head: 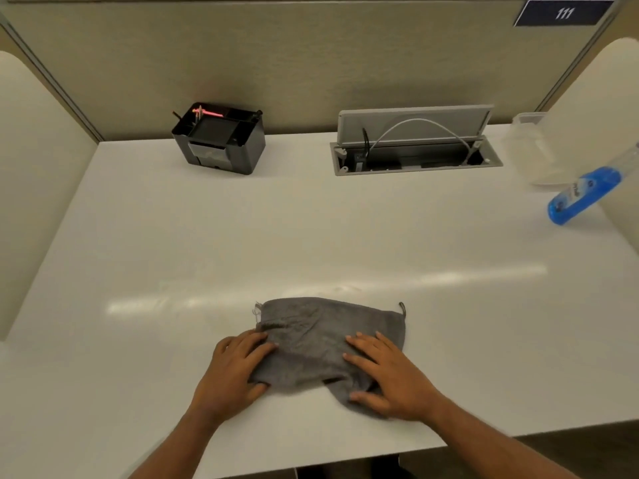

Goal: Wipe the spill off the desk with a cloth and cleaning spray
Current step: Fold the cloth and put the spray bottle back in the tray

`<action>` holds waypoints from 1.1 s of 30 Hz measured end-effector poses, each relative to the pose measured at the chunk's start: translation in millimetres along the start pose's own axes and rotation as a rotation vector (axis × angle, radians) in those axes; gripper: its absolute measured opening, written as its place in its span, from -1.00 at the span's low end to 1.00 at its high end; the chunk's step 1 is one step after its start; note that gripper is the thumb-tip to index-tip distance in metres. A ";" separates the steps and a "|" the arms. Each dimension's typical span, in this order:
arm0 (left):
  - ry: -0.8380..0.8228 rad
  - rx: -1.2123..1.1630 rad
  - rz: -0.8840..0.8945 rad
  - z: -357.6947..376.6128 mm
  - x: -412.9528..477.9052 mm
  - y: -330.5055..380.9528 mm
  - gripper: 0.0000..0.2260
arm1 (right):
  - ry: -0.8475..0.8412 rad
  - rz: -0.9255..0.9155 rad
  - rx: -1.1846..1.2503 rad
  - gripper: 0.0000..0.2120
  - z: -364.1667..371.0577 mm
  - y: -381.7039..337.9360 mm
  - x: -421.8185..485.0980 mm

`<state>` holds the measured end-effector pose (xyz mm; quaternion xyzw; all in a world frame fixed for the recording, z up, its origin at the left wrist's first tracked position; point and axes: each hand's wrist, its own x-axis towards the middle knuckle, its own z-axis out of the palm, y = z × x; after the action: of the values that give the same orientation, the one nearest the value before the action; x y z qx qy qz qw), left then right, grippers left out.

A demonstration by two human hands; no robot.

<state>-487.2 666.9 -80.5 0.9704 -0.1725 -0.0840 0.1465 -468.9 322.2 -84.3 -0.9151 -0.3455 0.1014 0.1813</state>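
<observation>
Both hands flat on grey cloth [313, 344], white desk [345, 233], beige partitions [276, 60].

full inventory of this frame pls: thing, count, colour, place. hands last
desk: 1, white, fills the middle of the view
cloth: 1, grey, near edge of the desk at centre, lying flat
spray bottle: 1, clear with blue liquid, far right of the desk
plastic container: 1, clear, back right, behind the spray bottle
desk organiser: 1, black, back left against the partition, pens inside
cable box: 1, grey, set into the desk at back right, lid raised, white cable inside
partition: 1, beige, behind the desk
number plate: 1, dark with white 111, top right
left hand: 1, bare, flat on the cloth's left edge
right hand: 1, bare, flat on the cloth's right side
</observation>
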 end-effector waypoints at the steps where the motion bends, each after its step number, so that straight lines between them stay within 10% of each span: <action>1: -0.006 -0.006 0.004 1.4 -2.9 1.9 -0.47 | 0.042 -0.002 0.003 -0.31 1.7 -2.7 -13.0; 13: 0.398 -0.482 -0.167 -45.2 9.7 35.0 -0.86 | 0.353 0.221 0.255 -0.93 -21.8 -3.1 -39.0; 22: 0.509 -0.889 -0.416 -123.8 74.5 79.1 -0.87 | 0.732 0.725 1.164 -0.84 -144.8 14.8 -1.3; 33: 0.459 -1.171 -0.475 -139.1 124.9 206.9 -0.88 | 0.761 0.686 1.108 -0.90 -199.9 -17.9 18.8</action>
<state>-405.9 471.8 101.4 0.7357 0.1550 0.0147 0.6591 -403.4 295.0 104.4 -0.7181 0.1467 -0.0118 0.6802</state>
